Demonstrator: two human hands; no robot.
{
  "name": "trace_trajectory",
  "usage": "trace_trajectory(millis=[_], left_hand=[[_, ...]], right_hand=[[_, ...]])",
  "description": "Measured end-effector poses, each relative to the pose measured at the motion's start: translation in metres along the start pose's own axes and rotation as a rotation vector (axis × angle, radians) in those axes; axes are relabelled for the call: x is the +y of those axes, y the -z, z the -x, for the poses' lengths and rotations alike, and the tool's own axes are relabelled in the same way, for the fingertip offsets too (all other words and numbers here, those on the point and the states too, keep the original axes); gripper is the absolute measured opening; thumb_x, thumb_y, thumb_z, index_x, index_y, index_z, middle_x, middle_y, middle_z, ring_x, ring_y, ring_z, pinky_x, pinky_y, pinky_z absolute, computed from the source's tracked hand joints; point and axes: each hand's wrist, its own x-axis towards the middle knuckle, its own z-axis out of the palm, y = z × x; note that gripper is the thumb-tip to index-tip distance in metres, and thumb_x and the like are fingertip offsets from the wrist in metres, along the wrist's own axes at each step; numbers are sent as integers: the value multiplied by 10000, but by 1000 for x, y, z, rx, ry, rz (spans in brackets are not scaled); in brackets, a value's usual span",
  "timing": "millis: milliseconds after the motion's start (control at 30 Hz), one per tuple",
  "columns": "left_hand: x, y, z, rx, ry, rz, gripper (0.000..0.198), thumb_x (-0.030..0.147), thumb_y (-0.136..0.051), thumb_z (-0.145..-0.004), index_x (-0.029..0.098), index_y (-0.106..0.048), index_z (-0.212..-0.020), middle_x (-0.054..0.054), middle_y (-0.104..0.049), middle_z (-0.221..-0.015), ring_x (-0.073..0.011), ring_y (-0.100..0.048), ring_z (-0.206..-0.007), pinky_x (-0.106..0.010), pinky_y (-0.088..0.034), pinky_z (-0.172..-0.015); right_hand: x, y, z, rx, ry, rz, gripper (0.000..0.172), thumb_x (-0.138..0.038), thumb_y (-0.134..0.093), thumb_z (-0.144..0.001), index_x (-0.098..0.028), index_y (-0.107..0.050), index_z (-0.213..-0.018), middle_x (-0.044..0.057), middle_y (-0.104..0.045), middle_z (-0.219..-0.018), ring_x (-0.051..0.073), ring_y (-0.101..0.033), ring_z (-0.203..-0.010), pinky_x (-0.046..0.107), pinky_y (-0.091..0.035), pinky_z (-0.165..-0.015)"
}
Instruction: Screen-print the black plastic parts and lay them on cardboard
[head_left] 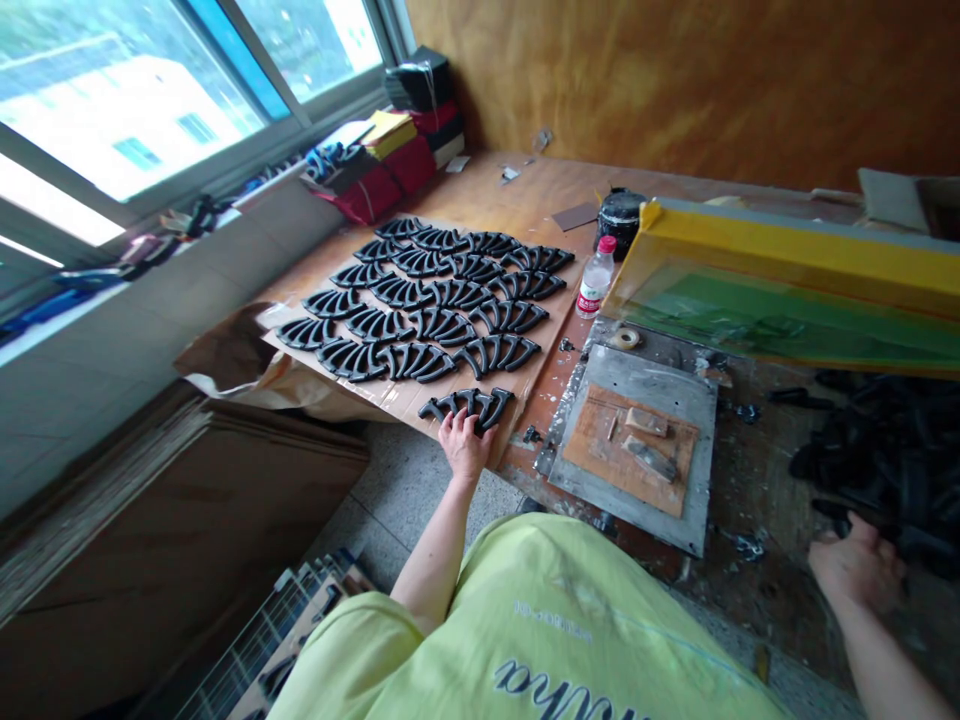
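My left hand (466, 447) is at the near edge of a cardboard sheet (409, 400), its fingers closed on a black curved part in a short row of black curved parts (442, 405). Behind it, several rows of the same glossy black parts (431, 295) lie fanned out side by side on the cardboard. Off to the right, my right hand (859, 565) is low over the bench with a black curved part (831, 512) at its fingertips. Beside that hand lies a loose heap of black parts (892, 450). What exactly they are cannot be made out.
Between my hands lies a grey metal plate (600, 375) bearing a wooden board and small blocks. A yellow-framed screen (720, 250) stands tilted behind it. Nearby are a red-capped bottle (596, 280), a black tub (621, 212) and a tape roll (626, 338). Stacked cardboard (150, 520) leans at left.
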Motion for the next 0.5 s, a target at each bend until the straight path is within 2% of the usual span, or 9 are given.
trace_trajectory(millis=[167, 300, 433, 500], left_hand=[[-19, 4, -21, 33, -48, -12, 377, 470, -695, -801, 206, -707, -1069, -148, -624, -1333, -360, -383, -1383, -506, -266, -1145], [-22, 0, -35, 95, -35, -26, 382, 456, -697, -804, 186, -701, -1073, -154, -620, -1326, -361, -394, -1371, -499, -289, -1142], [-23, -7, -33, 144, -61, -47, 433, 433, -720, -793, 185, -674, -1145, -159, -568, -1405, -372, -391, -1391, -548, -276, -1150], [-24, -8, -27, 178, -67, -40, 518, 450, -709, -807, 177, -628, -1240, -184, -496, -1479, -378, -358, -1423, -580, -254, -1157]], right_hand=[[1, -2, 0, 17, 20, -21, 756, -509, -395, -749, -464, -350, -1503, 308, -475, -1313, 500, -404, -1336, 725, -344, -769], [0, -2, 2, 21, 22, -22, 737, -479, -429, -756, -472, -374, -1490, 285, -491, -1325, 483, -423, -1332, 710, -356, -797], [1, -1, -2, 9, -14, 43, 687, -433, -451, -789, -295, -489, -1461, 304, -523, -1325, 485, -464, -1293, 657, -411, -819], [3, 0, -8, 16, 60, 48, 649, -401, -471, -801, -208, -549, -1415, 307, -573, -1268, 483, -525, -1221, 628, -442, -795]])
